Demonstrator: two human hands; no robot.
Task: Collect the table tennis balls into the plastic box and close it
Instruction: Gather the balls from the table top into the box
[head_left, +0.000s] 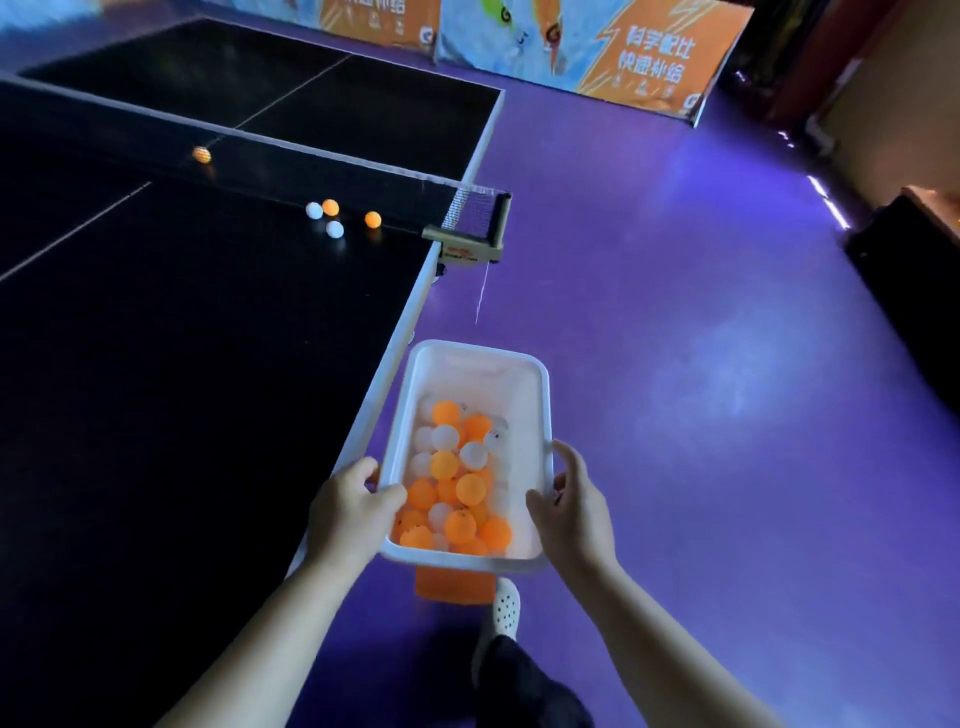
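Note:
I hold a white plastic box (519, 374) in the air beside the table's right edge, its lid off. Several orange and white balls (457, 488) lie in its near half. My left hand (348, 512) grips the box's left rim and my right hand (571, 501) grips its right rim. Under the box's near end an orange flat piece (452, 590) shows; I cannot tell whether it is the lid. On the black table (182, 364), close to the net, lie two white balls (314, 210) (335, 229) and two orange balls (330, 207) (372, 219). Another orange ball (201, 154) shows behind the net.
The net (470, 210) with its clamp post (470, 247) stands at the table's right edge. Purple floor (701, 364) spreads to the right. Printed barrier boards (597, 47) line the far side. A dark cabinet (914, 291) is at the right. My shoe (506, 605) is below the box.

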